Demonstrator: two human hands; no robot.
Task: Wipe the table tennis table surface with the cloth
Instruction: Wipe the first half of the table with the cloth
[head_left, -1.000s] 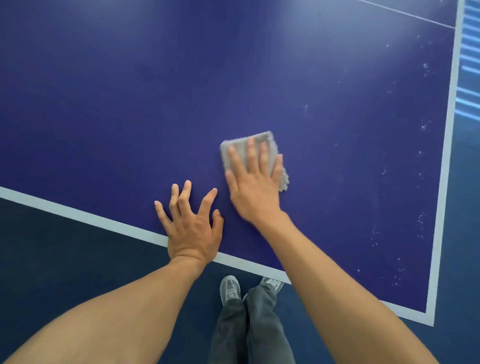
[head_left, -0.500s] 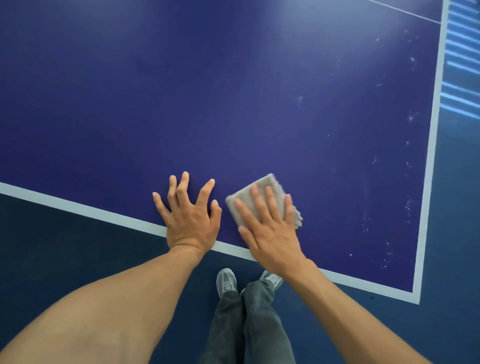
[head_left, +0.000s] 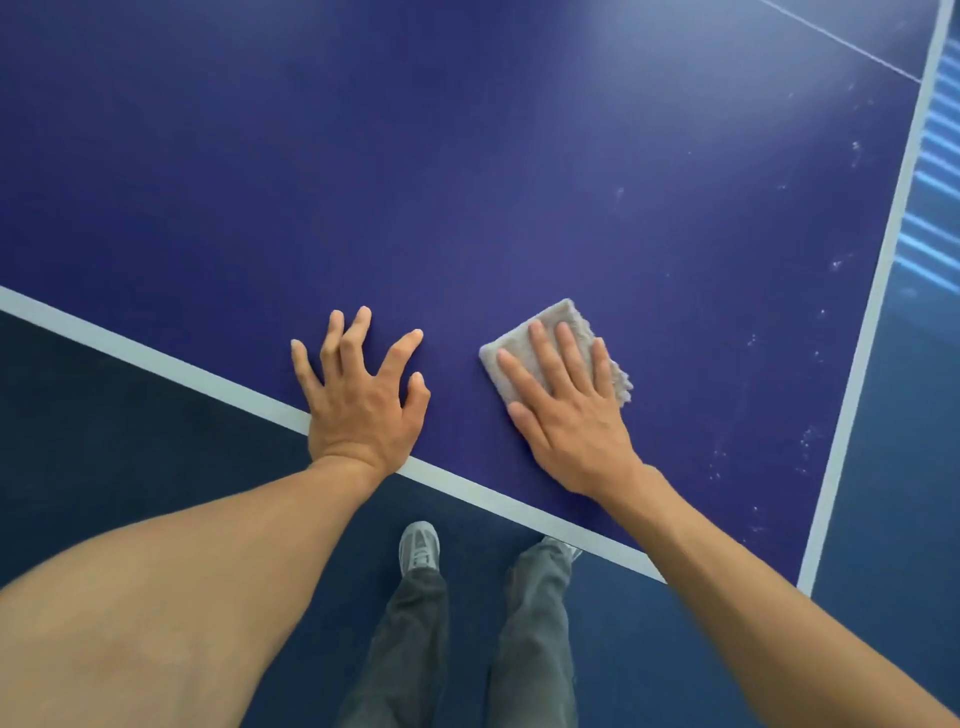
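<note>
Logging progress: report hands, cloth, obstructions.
Right hand flat on cloth, near edge. Left hand braced on table. White specks right of cloth. Nothing blocking.

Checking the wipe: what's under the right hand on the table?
A folded grey cloth lies under the right hand, pressed flat onto the blue table tennis table. Its far corner and frayed right edge show; the part beneath the palm and the surface below are covered.

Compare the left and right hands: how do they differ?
The left hand rests bare on the table, while the right hand presses the grey cloth. The left hand's fingers are splayed; the right hand's lie close together. The left hand's heel covers the white edge line; the right hand sits inside it. Both lie palm down.
</note>
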